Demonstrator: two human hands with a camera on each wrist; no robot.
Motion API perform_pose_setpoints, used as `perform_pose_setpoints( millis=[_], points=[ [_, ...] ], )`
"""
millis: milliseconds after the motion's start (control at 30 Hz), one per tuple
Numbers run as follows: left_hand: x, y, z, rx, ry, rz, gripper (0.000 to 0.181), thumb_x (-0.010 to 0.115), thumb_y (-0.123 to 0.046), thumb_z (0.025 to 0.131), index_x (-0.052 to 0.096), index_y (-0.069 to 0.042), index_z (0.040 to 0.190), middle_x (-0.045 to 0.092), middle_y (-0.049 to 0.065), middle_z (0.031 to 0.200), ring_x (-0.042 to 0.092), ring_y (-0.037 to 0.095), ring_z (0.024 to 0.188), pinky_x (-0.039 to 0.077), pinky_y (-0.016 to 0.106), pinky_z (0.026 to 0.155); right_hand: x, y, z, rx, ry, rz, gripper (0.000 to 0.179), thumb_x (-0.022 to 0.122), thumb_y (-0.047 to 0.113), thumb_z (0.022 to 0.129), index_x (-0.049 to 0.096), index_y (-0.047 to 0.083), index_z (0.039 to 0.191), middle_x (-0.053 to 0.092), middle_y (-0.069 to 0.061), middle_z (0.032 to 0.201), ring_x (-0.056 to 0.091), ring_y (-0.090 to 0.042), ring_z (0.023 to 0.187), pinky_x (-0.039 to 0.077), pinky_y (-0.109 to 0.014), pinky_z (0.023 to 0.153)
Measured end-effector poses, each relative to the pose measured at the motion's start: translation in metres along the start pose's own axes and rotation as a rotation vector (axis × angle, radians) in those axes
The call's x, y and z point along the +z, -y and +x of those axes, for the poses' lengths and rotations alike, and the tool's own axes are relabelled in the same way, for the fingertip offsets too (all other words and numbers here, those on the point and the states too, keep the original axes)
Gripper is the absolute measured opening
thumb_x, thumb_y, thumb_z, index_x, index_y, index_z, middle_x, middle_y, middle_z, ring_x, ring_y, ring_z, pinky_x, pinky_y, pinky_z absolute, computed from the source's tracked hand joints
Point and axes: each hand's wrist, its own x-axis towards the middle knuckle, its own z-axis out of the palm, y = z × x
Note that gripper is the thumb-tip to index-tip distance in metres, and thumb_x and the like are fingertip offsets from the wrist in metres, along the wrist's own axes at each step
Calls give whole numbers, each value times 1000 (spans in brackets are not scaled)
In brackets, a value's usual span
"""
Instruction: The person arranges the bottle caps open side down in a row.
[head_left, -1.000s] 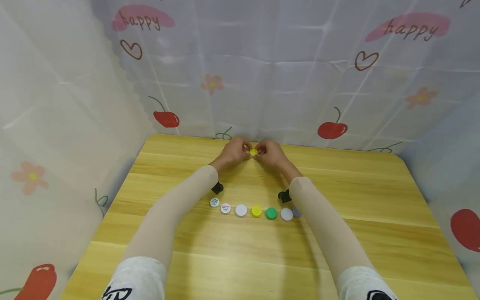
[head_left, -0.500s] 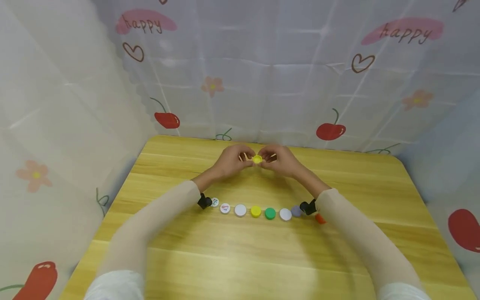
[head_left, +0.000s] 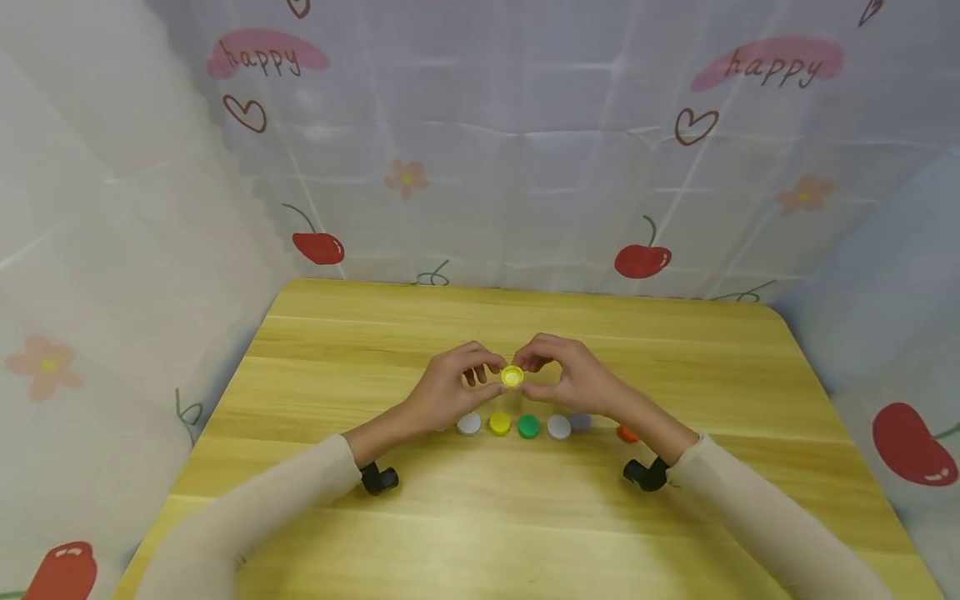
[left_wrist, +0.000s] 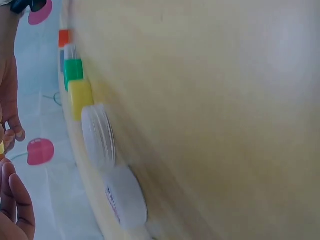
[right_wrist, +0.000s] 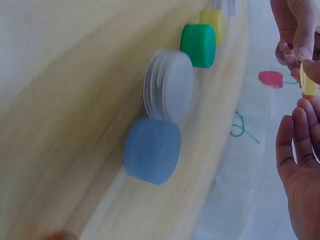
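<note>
A small yellow bottle cap (head_left: 512,377) is held up between both hands, its hollow side facing the head camera. My left hand (head_left: 442,387) pinches its left edge between thumb and forefinger. On the opposite edge, my right hand (head_left: 581,375) pinches it the same way. The right wrist view shows the held cap (right_wrist: 308,80) edge-on among the fingertips. Below the hands runs a row of caps: a white cap (head_left: 469,424), a yellow cap (head_left: 500,423), a green cap (head_left: 528,427), another white cap (head_left: 558,427), a blue-grey cap (head_left: 581,422) and an orange cap (head_left: 628,433).
The caps lie on a wooden table (head_left: 480,517). A white cap with a printed face (left_wrist: 125,197) shows in the left wrist view, largely hidden by my left hand from above. Behind the table hangs a patterned white curtain (head_left: 510,208); similar sheets flank both sides.
Both hands have drawn back from the table's far edge toward me, carrying the yellow bottle cap. The cap has tipped to show more of its inside, and the elbows have spread outward.
</note>
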Motion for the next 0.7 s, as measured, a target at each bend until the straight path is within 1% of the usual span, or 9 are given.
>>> perform_pose_setpoints(
  millis=[133,233,300,400,467,500,567,667,700],
  points=[
    [3,-7,-8,28,-12,-27,23,85,-22,95,78,-17,117,74,4,106,65,8,85,62,34,74,4,5,-8,-29,-15,1,28,89,22,91,75,23,115,73,7,108,71,-25,98,63,-46,89],
    [3,-8,-11,21,-5,-53,23,84,-24,96,78,-18,118,74,5,107,66,9,85,62,35,74,6,4,-10,-46,-29,16,28,89,20,90,75,22,114,73,7,107,71,-26,97,63,-45,88],
    [3,-8,-12,-29,23,-126,23,83,-26,97,78,-21,119,73,3,108,67,10,87,61,32,76,8,3,-11,-50,-37,28,28,89,19,90,75,22,114,72,7,106,70,-26,97,62,-44,88],
    [1,-7,-14,-144,84,-304,20,79,-25,100,78,-22,120,72,2,113,68,16,95,60,29,80,10,3,-12,-63,-44,43,29,88,16,89,74,24,114,72,8,106,69,-22,97,62,-41,88],
    [-1,-8,-14,-227,114,-421,19,76,-23,102,79,-19,120,74,3,116,68,20,99,59,28,82,10,5,-14,-82,-44,43,30,88,15,88,74,25,113,72,8,106,68,-18,96,61,-40,88],
    [-2,-8,-14,-260,127,-464,19,74,-22,103,79,-16,120,74,5,117,68,22,100,59,29,82,11,6,-15,-97,-43,38,30,88,14,88,74,24,113,72,8,107,67,-18,96,61,-40,87],
    [-3,-9,-14,-314,152,-525,20,71,-20,104,79,-10,120,76,8,117,68,24,99,59,30,83,12,8,-17,-128,-43,23,31,88,14,87,74,23,113,71,8,107,67,-19,96,61,-37,87],
    [-4,-9,-14,-378,207,-596,23,69,-20,104,78,-4,118,76,13,110,65,23,91,57,32,82,13,12,-20,-169,-49,0,32,89,12,86,73,21,112,70,7,108,66,-19,96,60,-35,86],
    [-4,-9,-14,-393,230,-619,23,69,-19,104,77,-2,117,75,15,109,63,22,89,56,32,82,14,13,-21,-176,-50,-8,33,89,11,85,73,21,112,70,7,108,65,-18,96,59,-33,86]
  ],
)
